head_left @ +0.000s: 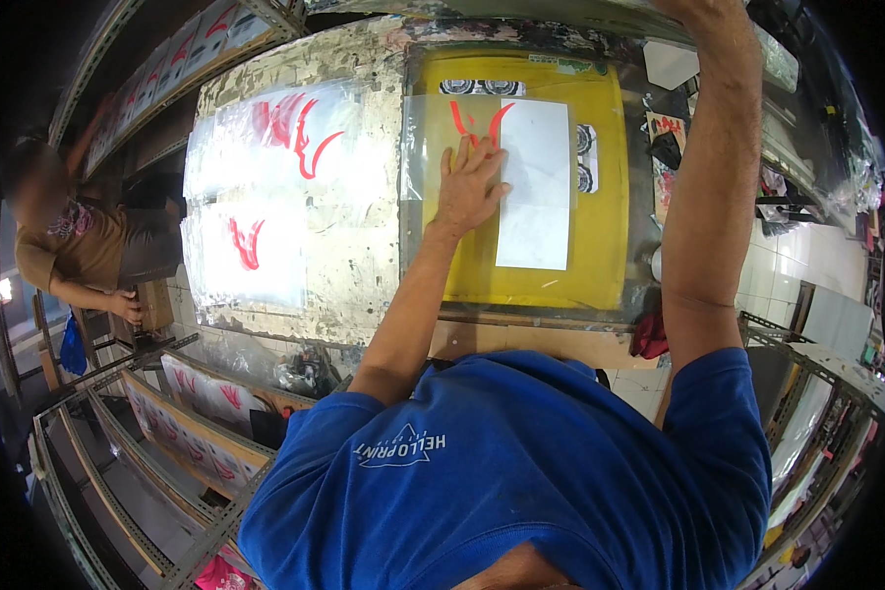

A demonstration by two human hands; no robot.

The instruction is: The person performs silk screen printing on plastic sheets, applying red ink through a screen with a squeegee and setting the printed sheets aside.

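While left hand (pixel 470 187) fingers lie flat, apart on clear sheet (pixel 442 147) | right hand (pixel 693 10) fingers cropped, cannot tell | worktable (pixel 354 265) edge near.

Single head-worn fisheye view, looking steeply down from above the person's shoulders, close over the worktable (pixel 354 265)

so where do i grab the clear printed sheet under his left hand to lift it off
Probably by its free left edge, coming from the left: the clear sheet lies flat on the yellow bed, the left hand presses its middle, and that edge overhangs the bed slightly.
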